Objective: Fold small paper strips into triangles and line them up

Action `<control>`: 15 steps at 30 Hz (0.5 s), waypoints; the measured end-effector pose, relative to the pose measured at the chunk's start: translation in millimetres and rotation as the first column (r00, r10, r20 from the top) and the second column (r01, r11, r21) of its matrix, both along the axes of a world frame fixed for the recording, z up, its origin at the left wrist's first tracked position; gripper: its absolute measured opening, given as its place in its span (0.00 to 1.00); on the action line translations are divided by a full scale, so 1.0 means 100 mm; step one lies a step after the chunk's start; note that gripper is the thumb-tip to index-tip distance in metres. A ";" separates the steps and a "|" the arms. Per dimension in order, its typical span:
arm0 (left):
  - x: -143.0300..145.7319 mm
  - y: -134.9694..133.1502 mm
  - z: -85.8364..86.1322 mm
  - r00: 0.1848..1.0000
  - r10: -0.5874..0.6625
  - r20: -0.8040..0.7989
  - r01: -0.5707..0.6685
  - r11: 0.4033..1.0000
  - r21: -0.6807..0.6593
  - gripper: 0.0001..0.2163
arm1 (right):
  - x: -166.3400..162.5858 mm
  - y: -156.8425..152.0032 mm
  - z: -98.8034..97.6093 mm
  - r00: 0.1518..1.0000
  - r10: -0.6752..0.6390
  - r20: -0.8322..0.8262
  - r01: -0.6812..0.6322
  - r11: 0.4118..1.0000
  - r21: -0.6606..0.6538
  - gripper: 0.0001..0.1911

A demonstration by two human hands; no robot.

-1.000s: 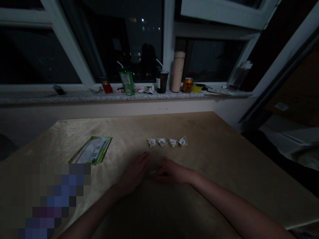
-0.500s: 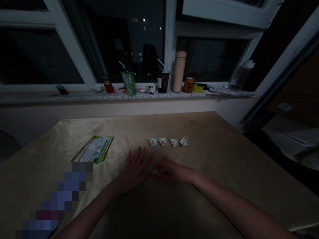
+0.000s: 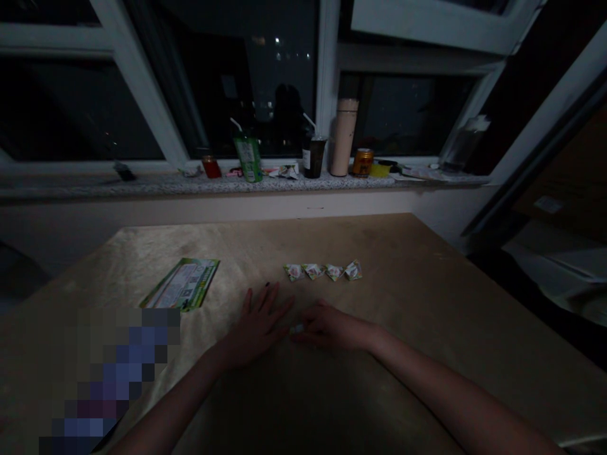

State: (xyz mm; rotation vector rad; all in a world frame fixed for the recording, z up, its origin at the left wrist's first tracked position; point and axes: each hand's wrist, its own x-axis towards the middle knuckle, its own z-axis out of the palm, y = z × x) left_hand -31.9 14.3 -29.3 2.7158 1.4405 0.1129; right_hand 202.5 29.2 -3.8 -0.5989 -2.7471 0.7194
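Observation:
My left hand [image 3: 258, 332] lies flat on the tan cloth-covered table [image 3: 370, 385], fingers spread, holding nothing. Close to its thumb, my right hand [image 3: 329, 325] is closed, with thumb and forefinger pinching a small pale piece with a greenish edge [image 3: 296, 328]. Most of that piece is hidden in the fingers and it is too dim to name. Beyond both hands, several small white-and-green folded wrappers [image 3: 313, 271] sit in a row on the cloth. A green printed packet [image 3: 184, 284] rests farther left, with white panels of text.
Along the granite windowsill [image 3: 190, 184] stand a green cup [image 3: 248, 158], a dark drink cup [image 3: 313, 157] with a straw, a pink thermos [image 3: 344, 136] and an orange can [image 3: 363, 162]. A blurred-out bluish patch [image 3: 114, 379] covers the table's left front.
The whole view has shifted slightly right. Slightly more of the pale piece shows at my right fingertips. My left hand keeps its place on the table.

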 end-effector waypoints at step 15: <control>-0.03 -0.01 -0.08 0.999 -0.042 0.002 0.042 0.995 0.087 0.28 | 0.01 0.01 -0.07 1.000 0.000 -0.012 0.001 1.000 0.017 0.20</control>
